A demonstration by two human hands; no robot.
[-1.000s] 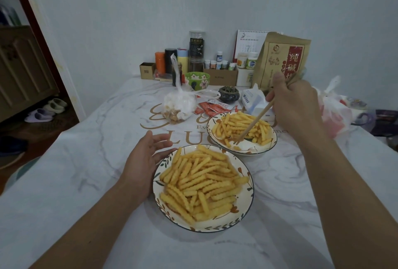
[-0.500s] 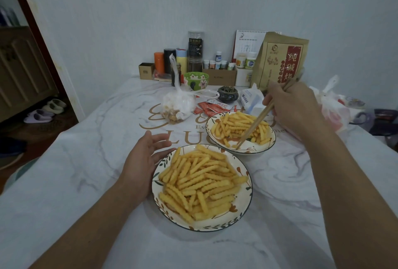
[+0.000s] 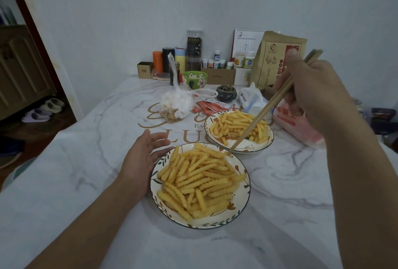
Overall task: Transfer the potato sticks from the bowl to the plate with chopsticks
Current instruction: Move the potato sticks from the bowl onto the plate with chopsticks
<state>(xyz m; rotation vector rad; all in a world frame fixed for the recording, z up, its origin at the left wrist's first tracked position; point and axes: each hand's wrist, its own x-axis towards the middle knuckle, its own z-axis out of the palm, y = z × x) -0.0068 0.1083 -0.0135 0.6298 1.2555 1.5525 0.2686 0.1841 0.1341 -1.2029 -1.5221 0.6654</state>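
The near floral plate (image 3: 242, 203) holds a heap of crinkled yellow potato sticks (image 3: 198, 180). Behind it to the right, the smaller bowl (image 3: 247, 147) holds a thinner layer of sticks (image 3: 233, 123). My right hand (image 3: 316, 92) grips a pair of wooden chopsticks (image 3: 265, 111) above the bowl's right side. Their tips point down-left onto the far edge of the plate's heap. I cannot tell whether a stick is pinched between the tips. My left hand (image 3: 140, 161) lies flat on the table with its fingers against the plate's left rim.
Behind the bowl lie a knotted plastic snack bag (image 3: 176, 105), red sachets (image 3: 211, 106), a dark incense pot (image 3: 226, 93), a tissue pack (image 3: 252, 98) and a red-white bag (image 3: 295, 122). Jars, a green bowl (image 3: 195, 79) and a brown paper bag (image 3: 277, 59) line the wall.
My right hand has lifted and drawn nearer, carrying the chopstick tips out of the bowl to the far edge of the plate. My left hand has stayed put.
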